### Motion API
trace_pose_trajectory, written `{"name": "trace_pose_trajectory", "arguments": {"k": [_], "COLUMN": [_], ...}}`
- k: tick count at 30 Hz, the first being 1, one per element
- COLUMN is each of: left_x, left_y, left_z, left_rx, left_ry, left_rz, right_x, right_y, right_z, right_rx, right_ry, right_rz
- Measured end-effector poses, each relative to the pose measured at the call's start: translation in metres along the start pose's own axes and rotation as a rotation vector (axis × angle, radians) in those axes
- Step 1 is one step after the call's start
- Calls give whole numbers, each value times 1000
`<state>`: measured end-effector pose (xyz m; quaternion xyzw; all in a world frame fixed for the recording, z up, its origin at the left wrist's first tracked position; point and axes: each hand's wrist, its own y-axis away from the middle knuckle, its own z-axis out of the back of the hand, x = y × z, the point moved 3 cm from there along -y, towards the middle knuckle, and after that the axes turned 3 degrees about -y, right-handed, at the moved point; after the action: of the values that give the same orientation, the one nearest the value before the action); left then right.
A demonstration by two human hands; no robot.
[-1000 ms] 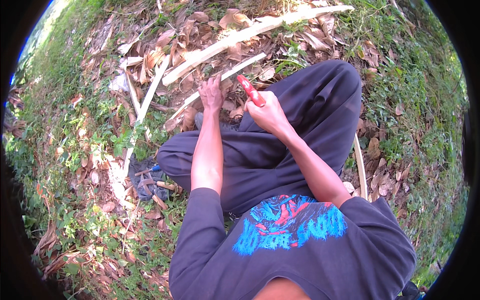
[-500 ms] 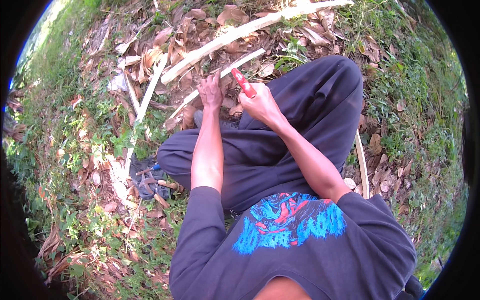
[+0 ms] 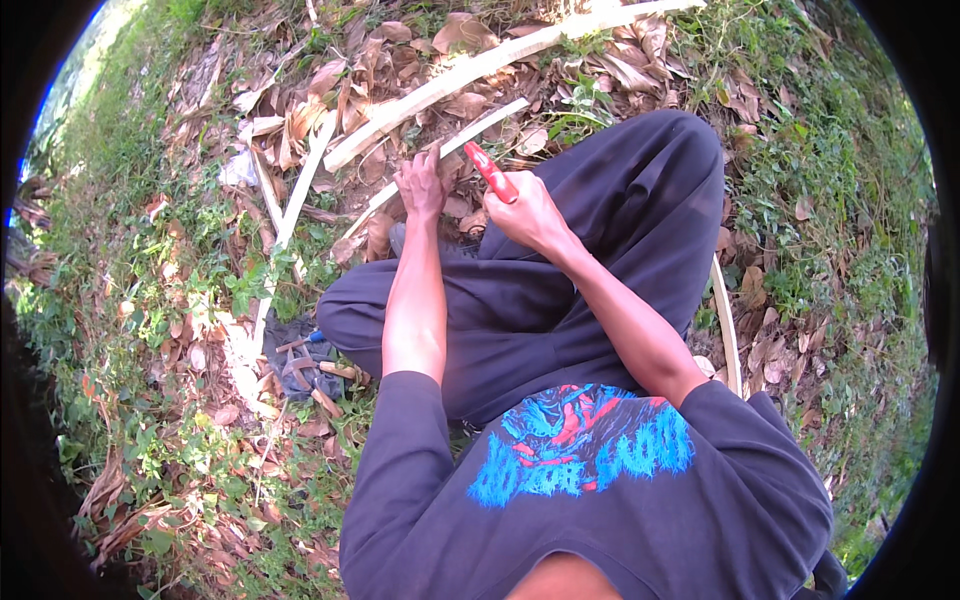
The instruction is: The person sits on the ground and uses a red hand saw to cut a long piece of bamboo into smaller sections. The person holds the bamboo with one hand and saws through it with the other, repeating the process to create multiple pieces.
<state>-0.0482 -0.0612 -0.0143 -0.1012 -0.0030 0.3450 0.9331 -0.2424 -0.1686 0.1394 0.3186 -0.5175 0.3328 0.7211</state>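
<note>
My left hand [image 3: 422, 186] lies across a thin pale wooden strip [image 3: 490, 120], its fingers bent down over the middle of it. The strip runs slantwise on the leaf-covered ground just beyond my crossed legs. To the right, my right hand [image 3: 525, 213] is closed around a slim red tool [image 3: 488, 168] that points up and to the left, its tip close to the strip. The tool's exact kind and any blade cannot be made out.
A longer, thicker pale wooden strip [image 3: 450, 82] lies beyond. More pale strips [image 3: 296, 200] lie crossed at the left, and another strip [image 3: 726, 320] beside my right thigh. By my left knee, a dark cloth bundle [image 3: 296, 365] rests near a blue-handled tool [image 3: 316, 337]. Dry leaves and weeds cover the ground.
My right hand and the red tool have shifted slightly to the right and downward. My left hand stays on the strip.
</note>
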Motion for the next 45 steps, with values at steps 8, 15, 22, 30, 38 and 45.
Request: {"name": "trace_pose_trajectory", "arguments": {"k": [8,15,22,30,38,45], "left_x": [7,8,9,8,5,6], "left_y": [0,-3,-1,-5,-7,-4], "left_z": [2,-4,0,-2,1,3], "left_rx": [23,81,76,78,58,-25], "left_ry": [29,15,18,53,35,16], "left_rz": [6,20,30,31,25,26], "right_x": [6,16,24,23,12,11], "right_y": [36,23,30,46,7,62], "right_z": [10,6,17,15,4,19], "right_rx": [44,54,76,75,28,82], "right_ry": [-63,16,-40,-32,-26,-110], "right_rz": [-31,-35,-81,-1,-67,-109]}}
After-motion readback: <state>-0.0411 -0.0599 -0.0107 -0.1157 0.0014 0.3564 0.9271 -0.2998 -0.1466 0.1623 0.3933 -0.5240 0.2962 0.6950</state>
